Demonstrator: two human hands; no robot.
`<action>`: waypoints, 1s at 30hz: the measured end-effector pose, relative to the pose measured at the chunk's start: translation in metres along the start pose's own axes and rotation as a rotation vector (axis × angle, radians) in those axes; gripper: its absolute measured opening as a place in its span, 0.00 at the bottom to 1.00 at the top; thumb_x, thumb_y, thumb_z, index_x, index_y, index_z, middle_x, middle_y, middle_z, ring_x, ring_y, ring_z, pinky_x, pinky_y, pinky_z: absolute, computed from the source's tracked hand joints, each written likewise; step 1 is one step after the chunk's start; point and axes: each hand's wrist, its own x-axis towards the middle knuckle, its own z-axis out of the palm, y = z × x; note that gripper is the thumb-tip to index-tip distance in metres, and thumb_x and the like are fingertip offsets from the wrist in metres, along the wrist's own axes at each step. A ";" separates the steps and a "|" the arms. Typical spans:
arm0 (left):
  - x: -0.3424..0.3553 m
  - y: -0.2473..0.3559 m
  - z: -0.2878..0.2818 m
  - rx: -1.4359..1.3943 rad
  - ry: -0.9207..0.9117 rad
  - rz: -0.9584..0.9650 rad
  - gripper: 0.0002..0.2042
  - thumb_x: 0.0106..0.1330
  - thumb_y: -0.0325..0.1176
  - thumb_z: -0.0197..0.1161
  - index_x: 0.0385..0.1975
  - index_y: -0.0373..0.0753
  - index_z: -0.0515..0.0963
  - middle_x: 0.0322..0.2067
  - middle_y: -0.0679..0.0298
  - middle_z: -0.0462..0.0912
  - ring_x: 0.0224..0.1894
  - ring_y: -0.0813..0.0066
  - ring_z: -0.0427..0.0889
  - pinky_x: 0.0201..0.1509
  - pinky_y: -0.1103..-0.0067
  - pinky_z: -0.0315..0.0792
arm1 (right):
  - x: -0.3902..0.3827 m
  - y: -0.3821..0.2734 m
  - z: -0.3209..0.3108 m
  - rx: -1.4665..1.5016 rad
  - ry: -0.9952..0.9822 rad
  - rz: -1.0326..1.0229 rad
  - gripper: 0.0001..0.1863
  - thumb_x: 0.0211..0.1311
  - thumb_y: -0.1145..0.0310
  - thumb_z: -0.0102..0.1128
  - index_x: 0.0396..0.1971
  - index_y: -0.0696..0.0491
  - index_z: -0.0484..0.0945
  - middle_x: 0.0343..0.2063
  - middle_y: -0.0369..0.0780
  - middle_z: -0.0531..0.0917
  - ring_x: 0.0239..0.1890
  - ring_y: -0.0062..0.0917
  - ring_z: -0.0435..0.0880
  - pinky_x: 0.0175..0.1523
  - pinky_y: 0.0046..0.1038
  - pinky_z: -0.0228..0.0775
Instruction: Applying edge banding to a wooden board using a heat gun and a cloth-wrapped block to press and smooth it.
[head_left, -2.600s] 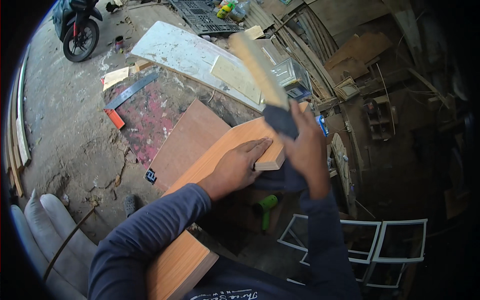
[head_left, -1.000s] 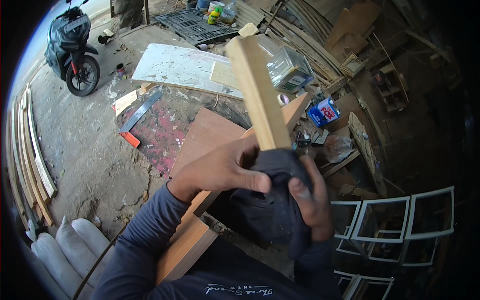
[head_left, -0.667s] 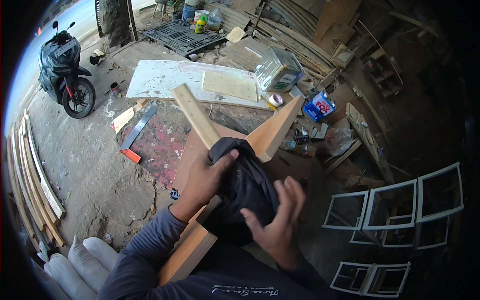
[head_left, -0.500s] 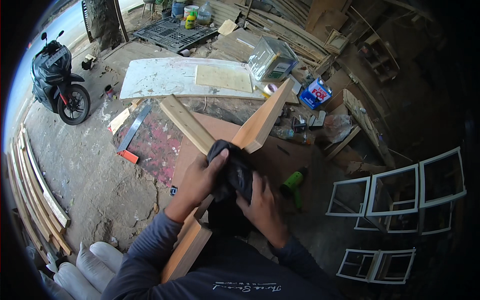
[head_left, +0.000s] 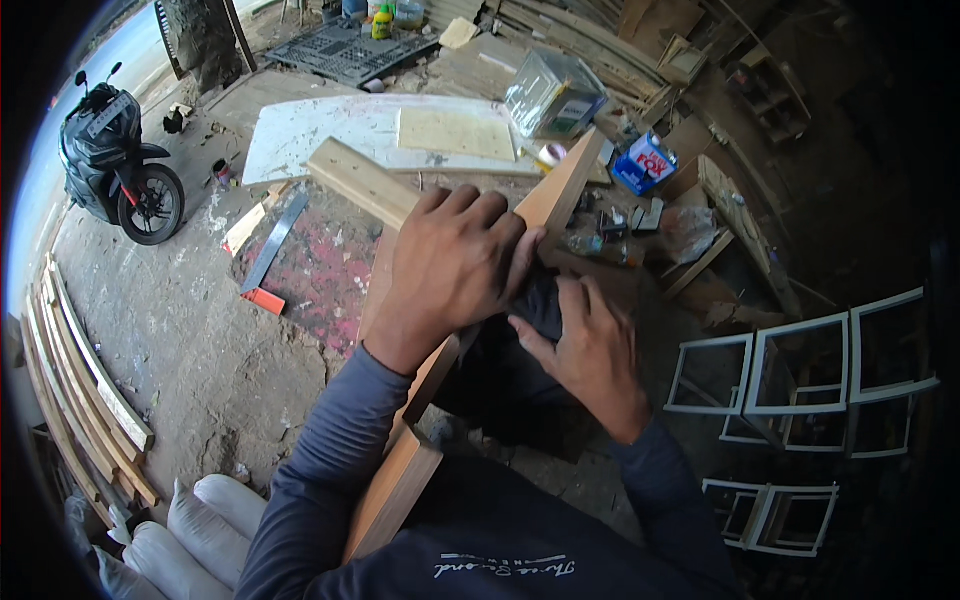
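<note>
Containers at a workplace, with hands, stick and cloth. A square tin (head_left: 548, 98) with reflective sides stands tilted in view beyond the board (head_left: 560, 190); a blue can (head_left: 645, 165) with a pale label stands to its right, and a small can (head_left: 222, 172) sits on the ground near the scooter (head_left: 118, 165). A yellow bottle (head_left: 382, 24) stands at the black pallet (head_left: 345, 50) (the contents of these four cannot be made out). White sacks (head_left: 195, 520), rounded and full, lie at lower left; what fills them is hidden.

The stick (head_left: 358, 180) is pale, straight-edged wood with small dark marks along its face. It slants up and leftward in front of the person, its near end hidden by the left hand (head_left: 455, 255), whose fingers are curled tightly over it. The right hand (head_left: 590, 345) pinches the cloth (head_left: 541, 303), dark and bunched, between thumb and fingers, just beside the left thumb. The board, orange-tan with fine grain, shows beyond the hands, its far end narrowing to a point.
</note>
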 end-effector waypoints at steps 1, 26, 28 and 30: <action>-0.001 -0.003 0.005 -0.010 0.043 0.012 0.10 0.72 0.38 0.66 0.30 0.40 0.82 0.31 0.60 0.79 0.38 0.57 0.80 0.45 0.66 0.71 | 0.000 0.003 0.001 -0.003 -0.030 0.011 0.31 0.59 0.50 0.80 0.52 0.57 0.78 0.40 0.50 0.83 0.37 0.52 0.87 0.40 0.48 0.81; 0.029 -0.079 0.147 -0.148 -0.164 -0.172 0.13 0.77 0.38 0.61 0.54 0.39 0.78 0.40 0.56 0.85 0.43 0.55 0.84 0.49 0.64 0.73 | 0.082 0.109 0.104 -0.046 0.123 -0.012 0.74 0.36 0.55 0.93 0.78 0.62 0.47 0.80 0.63 0.44 0.77 0.66 0.61 0.72 0.50 0.73; 0.027 -0.074 0.130 -0.176 -0.199 -0.096 0.23 0.75 0.38 0.63 0.67 0.40 0.72 0.48 0.54 0.84 0.47 0.53 0.85 0.55 0.64 0.73 | 0.079 0.115 0.107 0.049 0.093 -0.016 0.76 0.36 0.56 0.93 0.79 0.63 0.45 0.80 0.64 0.44 0.77 0.67 0.60 0.72 0.51 0.73; 0.025 -0.068 0.113 -0.149 -0.143 -0.033 0.34 0.72 0.37 0.65 0.78 0.43 0.62 0.57 0.52 0.81 0.51 0.51 0.85 0.62 0.64 0.73 | 0.077 0.119 0.111 0.125 0.195 -0.033 0.81 0.38 0.60 0.93 0.82 0.60 0.35 0.76 0.65 0.52 0.73 0.66 0.66 0.69 0.52 0.75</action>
